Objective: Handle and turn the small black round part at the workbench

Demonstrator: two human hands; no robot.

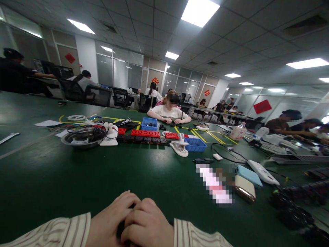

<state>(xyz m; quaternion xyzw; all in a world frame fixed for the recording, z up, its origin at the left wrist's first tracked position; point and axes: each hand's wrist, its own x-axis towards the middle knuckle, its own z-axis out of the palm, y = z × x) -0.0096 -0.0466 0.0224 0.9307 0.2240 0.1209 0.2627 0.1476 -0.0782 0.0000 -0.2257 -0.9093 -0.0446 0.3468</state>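
Observation:
My left hand and my right hand are together at the bottom of the head view, just over the near edge of the green table. Both have curled fingers, and the right lies partly over the left. A dark patch shows between them; whether it is an object or shadow is hidden. Striped cuffs cover both wrists. Well ahead of the hands, red socket blocks lie in a row with black blocks in front of them. A white clip-shaped stand sits beside a blue tray.
A metal bowl with dark items stands left of another white stand. Another blue tray is farther back. To the right lie a cream case, a light-blue case and cables. A person sits opposite.

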